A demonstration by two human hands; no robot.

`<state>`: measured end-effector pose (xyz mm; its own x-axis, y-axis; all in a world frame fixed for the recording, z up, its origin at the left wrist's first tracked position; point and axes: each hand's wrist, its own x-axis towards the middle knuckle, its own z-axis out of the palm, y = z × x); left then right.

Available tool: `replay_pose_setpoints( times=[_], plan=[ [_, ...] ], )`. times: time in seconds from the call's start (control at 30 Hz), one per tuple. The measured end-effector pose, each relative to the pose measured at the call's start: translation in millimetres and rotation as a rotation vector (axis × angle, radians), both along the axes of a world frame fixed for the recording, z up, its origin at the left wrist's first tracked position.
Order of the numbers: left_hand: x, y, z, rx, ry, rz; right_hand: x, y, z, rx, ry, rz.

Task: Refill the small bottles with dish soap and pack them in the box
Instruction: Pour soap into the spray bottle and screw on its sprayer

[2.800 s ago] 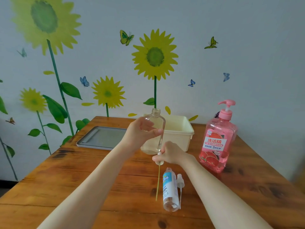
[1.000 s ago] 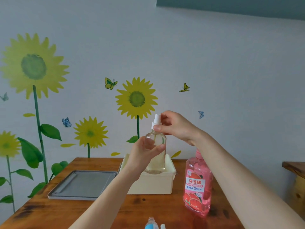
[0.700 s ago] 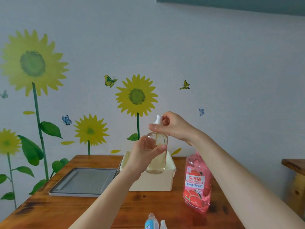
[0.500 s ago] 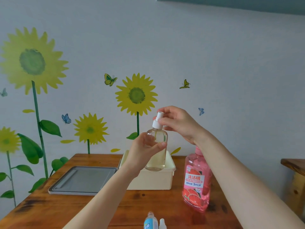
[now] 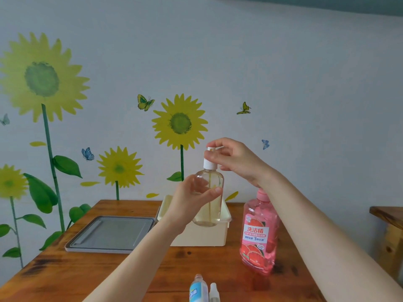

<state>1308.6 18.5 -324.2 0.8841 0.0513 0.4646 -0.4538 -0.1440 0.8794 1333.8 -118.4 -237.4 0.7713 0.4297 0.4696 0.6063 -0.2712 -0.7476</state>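
Gripping the clear bottle upright in the left hand, fingers curled round its body; pinching its white spray cap with the right hand; holding it in mid-air in front of the cream box (pink dish soap bottle standing just right of that, on the bench).

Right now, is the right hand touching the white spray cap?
Touching: the head view shows the right hand pinching the white spray cap on the clear bottle.
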Motion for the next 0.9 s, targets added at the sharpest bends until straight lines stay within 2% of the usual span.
replay_pose_setpoints(
  times=[0.1, 0.23, 0.37, 0.43, 0.53, 0.63, 0.7, 0.8, 0.9],
  plan=[
    [-0.7, -0.9, 2.5, -0.003, -0.005, -0.003, -1.9, -1.1, -1.2, 0.062, 0.016, 0.077],
    [-3.1, -3.4, 3.2, -0.001, -0.010, -0.030, -3.6, 9.3, -3.3, -0.031, -0.113, -0.188],
    [-5.1, -3.3, 6.1, -0.023, -0.008, -0.036, -4.2, -1.5, -0.7, 0.072, 0.113, 0.018],
    [-5.2, -2.1, 7.4, -0.011, -0.014, -0.026, -6.0, -2.1, -0.9, 0.101, 0.070, 0.039],
    [-5.9, -3.4, 6.5, 0.013, -0.008, -0.026, -7.7, 2.8, 0.2, 0.016, -0.062, -0.113],
    [-7.8, -4.6, 7.2, -0.003, -0.010, -0.038, -9.0, -0.8, 1.7, 0.021, 0.069, -0.020],
    [-8.0, -3.7, 8.4, -0.001, -0.013, -0.029, -10.6, -2.0, 2.3, 0.054, 0.078, 0.038],
    [-7.8, -4.0, 7.1, 0.029, -0.009, -0.020, -10.3, 3.1, 1.3, 0.032, -0.005, -0.068],
    [-8.6, -3.4, 7.5, 0.005, -0.009, -0.041, -9.4, 0.8, 0.2, 0.026, 0.085, -0.049]
  ],
)
